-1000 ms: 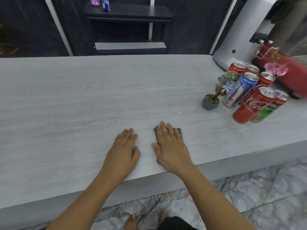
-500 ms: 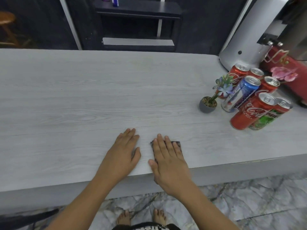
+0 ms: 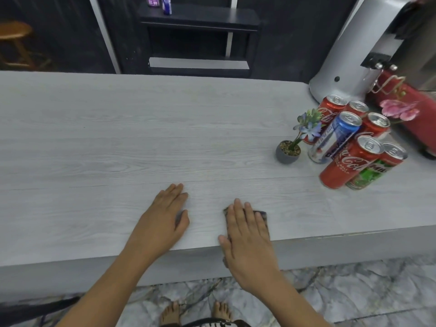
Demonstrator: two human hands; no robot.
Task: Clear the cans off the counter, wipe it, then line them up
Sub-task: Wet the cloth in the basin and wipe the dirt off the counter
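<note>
Counter [image 3: 118,142]: pale grey wood-grain, long seams running left to right. Left hand [image 3: 162,218] flat on it, fingers straight, grasping nothing. Right hand [image 3: 247,234] flat at the near edge, fingers straight, pressing a dark cloth [image 3: 262,218], palm past the edge. Cans [image 3: 354,142] clustered at far right: red ones, one blue-and-white, one green-labelled. Small potted plant [image 3: 288,151] just left of them. Silver appliance [image 3: 349,50] behind. Dark shelf unit [image 3: 199,17] beyond the counter; wooden stool [image 3: 14,36] far left. Marble-patterned floor [image 3: 354,291] below.
</note>
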